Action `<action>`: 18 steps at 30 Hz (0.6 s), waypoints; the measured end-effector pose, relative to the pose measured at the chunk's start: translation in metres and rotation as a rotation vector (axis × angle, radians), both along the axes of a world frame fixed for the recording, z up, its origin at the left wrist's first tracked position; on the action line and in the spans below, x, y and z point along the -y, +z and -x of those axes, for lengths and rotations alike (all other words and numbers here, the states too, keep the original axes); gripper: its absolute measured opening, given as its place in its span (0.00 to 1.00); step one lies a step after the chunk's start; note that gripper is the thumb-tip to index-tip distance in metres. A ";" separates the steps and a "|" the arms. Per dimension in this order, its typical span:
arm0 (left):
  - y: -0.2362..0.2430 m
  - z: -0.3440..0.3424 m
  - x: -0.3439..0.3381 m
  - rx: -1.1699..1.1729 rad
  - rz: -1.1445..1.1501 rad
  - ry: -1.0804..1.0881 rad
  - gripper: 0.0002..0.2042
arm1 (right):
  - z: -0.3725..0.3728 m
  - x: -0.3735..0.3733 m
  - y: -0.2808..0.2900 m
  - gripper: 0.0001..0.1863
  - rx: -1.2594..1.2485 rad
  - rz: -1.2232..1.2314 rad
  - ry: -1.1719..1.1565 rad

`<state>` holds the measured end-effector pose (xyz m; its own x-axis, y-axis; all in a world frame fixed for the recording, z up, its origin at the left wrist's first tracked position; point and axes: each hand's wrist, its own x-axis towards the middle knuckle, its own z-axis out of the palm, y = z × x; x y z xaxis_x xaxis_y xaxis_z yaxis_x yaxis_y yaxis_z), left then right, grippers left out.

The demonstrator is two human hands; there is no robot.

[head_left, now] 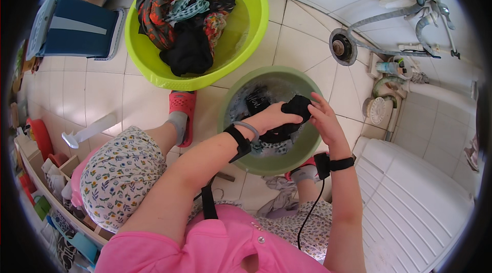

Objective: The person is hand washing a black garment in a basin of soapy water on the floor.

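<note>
A bunched black cloth [296, 108] is held up over the green basin [229, 152]. My left hand [272, 119] grips it from the left, thumb along its lower side. At its right edge my right hand [327, 120] has hold of it with the fingertips, some fingers stretched upward. Part of that grip is hidden by the cloth. In the basin's cloudy water lie more wet clothes, among them a dark piece with pale lettering [257, 100] and a checked cloth [273, 148].
A large lime-green tub [251, 27] with water and a pile of dark and patterned clothes [187, 47] stands beyond on the left. A floor drain [342, 47] with a hose lies right. A ribbed white washboard surface [415, 206] is near right; a blue bin [77, 29] stands far left.
</note>
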<state>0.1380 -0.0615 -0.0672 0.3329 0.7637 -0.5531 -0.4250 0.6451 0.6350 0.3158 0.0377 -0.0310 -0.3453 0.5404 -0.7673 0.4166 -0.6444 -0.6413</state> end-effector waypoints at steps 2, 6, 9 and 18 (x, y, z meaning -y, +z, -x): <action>0.017 0.005 -0.005 0.207 0.197 0.037 0.20 | -0.014 -0.006 0.006 0.33 -0.227 -0.094 0.052; 0.027 -0.009 -0.008 0.660 0.277 -0.012 0.21 | -0.001 0.008 0.008 0.46 -0.739 0.081 -0.188; 0.036 -0.018 -0.005 0.976 0.401 0.043 0.24 | -0.001 0.005 0.006 0.46 -0.813 0.081 -0.135; 0.044 -0.019 -0.013 0.328 -0.033 -0.127 0.23 | 0.003 -0.012 0.037 0.14 -0.449 -0.017 -0.021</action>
<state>0.1572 -0.0486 -0.0235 0.5821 0.7204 -0.3771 -0.5273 0.6875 0.4992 0.3124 0.0493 0.0065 -0.6309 0.5617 -0.5351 0.0818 -0.6378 -0.7659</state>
